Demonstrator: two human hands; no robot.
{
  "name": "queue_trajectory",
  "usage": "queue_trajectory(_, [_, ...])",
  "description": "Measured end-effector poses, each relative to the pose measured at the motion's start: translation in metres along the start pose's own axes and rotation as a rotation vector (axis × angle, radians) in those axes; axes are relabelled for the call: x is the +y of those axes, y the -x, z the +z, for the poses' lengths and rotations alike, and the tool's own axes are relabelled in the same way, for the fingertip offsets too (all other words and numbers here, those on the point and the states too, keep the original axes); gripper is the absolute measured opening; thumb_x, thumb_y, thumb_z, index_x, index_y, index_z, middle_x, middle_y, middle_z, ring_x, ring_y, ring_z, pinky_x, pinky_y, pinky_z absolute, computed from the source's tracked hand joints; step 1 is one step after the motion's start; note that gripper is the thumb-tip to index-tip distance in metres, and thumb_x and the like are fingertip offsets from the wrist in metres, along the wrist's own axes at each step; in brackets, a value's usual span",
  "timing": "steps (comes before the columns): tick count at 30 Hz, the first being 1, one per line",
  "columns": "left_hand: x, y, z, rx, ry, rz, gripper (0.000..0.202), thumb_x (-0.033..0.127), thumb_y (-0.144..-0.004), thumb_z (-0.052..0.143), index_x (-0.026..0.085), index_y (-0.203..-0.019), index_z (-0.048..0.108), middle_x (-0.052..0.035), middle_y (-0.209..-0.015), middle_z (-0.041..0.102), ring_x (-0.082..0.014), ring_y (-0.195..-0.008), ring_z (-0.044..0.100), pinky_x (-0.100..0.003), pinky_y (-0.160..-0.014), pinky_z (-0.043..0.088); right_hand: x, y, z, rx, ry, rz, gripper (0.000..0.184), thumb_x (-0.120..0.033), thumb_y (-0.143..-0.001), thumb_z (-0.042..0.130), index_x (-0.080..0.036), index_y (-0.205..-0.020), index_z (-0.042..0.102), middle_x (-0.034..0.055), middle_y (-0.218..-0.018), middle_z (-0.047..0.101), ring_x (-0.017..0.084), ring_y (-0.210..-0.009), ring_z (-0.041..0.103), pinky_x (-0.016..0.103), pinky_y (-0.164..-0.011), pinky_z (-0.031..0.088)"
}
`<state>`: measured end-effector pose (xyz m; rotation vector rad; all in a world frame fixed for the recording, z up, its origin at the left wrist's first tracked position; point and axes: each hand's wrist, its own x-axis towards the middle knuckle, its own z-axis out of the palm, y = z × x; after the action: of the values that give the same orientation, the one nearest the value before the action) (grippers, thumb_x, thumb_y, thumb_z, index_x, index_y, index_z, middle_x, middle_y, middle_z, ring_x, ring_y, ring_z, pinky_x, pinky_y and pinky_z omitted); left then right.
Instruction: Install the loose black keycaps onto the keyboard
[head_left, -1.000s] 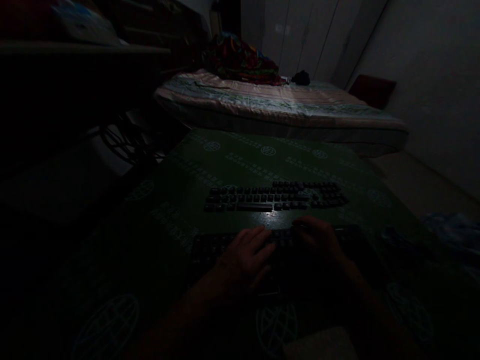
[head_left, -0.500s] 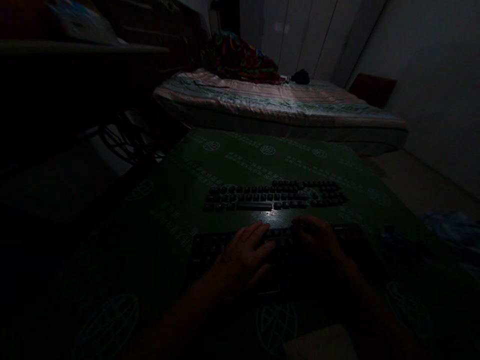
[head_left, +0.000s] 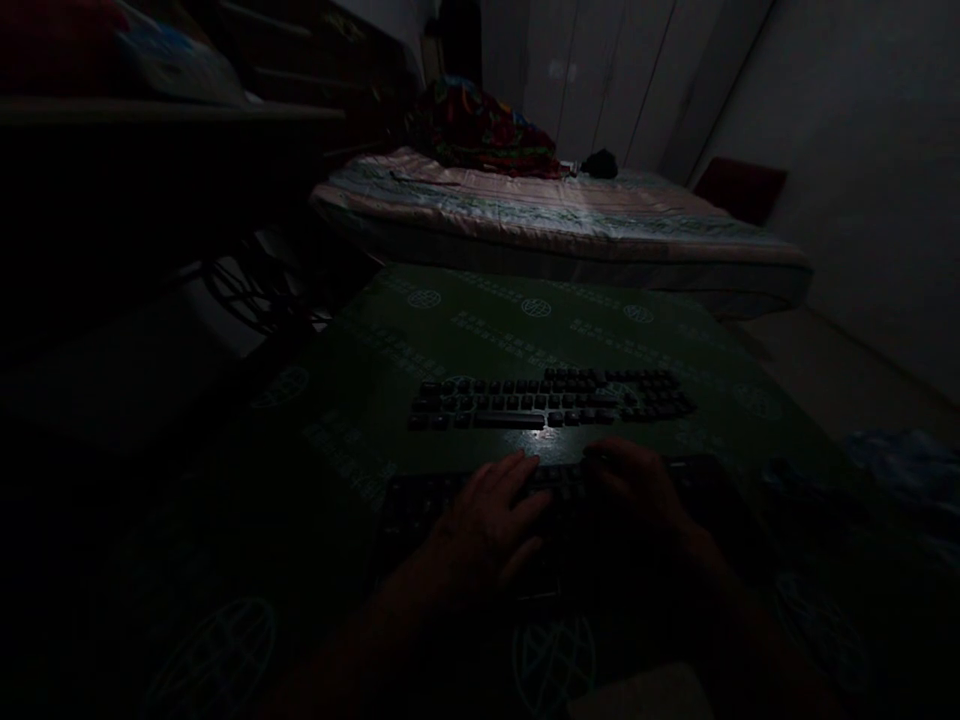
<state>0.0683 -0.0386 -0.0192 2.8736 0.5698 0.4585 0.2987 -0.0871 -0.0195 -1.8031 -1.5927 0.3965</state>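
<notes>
A black keyboard [head_left: 420, 498] lies near me on a green-topped table, and much of it is in deep shadow. My left hand [head_left: 491, 510] rests across its middle with the fingers spread, holding nothing visible. To the right, my right hand [head_left: 634, 480] is at the keyboard's far edge. Its fingers are curled together, and what they pinch, if anything, is hidden. Loose black keycaps are laid out in rows beyond the keyboard, including a long space bar key [head_left: 510, 420] and a block of small keycaps [head_left: 660, 395] at the right.
The green table [head_left: 480, 335] carries white globe prints. A light flat piece [head_left: 645, 695] lies at the near edge. Dark crumpled items [head_left: 806, 490] are at the right. Behind stands a bed [head_left: 562, 220]; a dark shelf [head_left: 172, 112] and a spoked wheel [head_left: 251, 290] are at the left.
The whole view has shifted slightly, with everything sitting a little lower. Both hands keep nearly the same place and pose on the keyboard; the keycap rows look unchanged.
</notes>
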Motion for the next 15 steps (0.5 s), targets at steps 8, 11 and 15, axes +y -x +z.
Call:
queue_trajectory(8, [-0.0016,0.0007,0.0006,0.007,-0.002,0.024,0.039,0.023,-0.082,0.054,0.018,-0.121,0.049,-0.0170,-0.138,0.041,-0.0325,-0.128,0.036,-0.054,-0.101,0.035,0.0026,-0.0012,-0.0003,-0.007,-0.001,-0.038,0.019,-0.022,-0.076,0.049,-0.019,-0.080,0.067,0.0050,-0.077,0.071,0.018,-0.069,0.065,0.027,-0.062,0.050])
queue_trajectory(11, [-0.0018,0.0009,0.0000,0.019,-0.002,0.031,0.040,0.022,-0.081,0.055,0.019,-0.120,0.050,-0.0162,-0.137,0.042,-0.0313,-0.127,0.038,-0.053,-0.101,0.036,0.0042,-0.0012,0.0005,-0.005,-0.007,-0.041,0.019,-0.021,-0.077,0.049,-0.019,-0.081,0.067,0.0052,-0.078,0.071,0.018,-0.071,0.065,0.027,-0.063,0.050])
queue_trajectory(15, [-0.0018,0.0018,0.0012,0.028,-0.004,0.026,0.042,0.022,-0.080,0.056,0.019,-0.122,0.048,-0.0159,-0.138,0.042,-0.0312,-0.126,0.039,-0.053,-0.101,0.036,0.0039,-0.0008,0.0013,-0.006,0.004,-0.021,0.018,-0.022,-0.077,0.049,-0.019,-0.080,0.067,0.0053,-0.078,0.070,0.018,-0.071,0.065,0.027,-0.062,0.049])
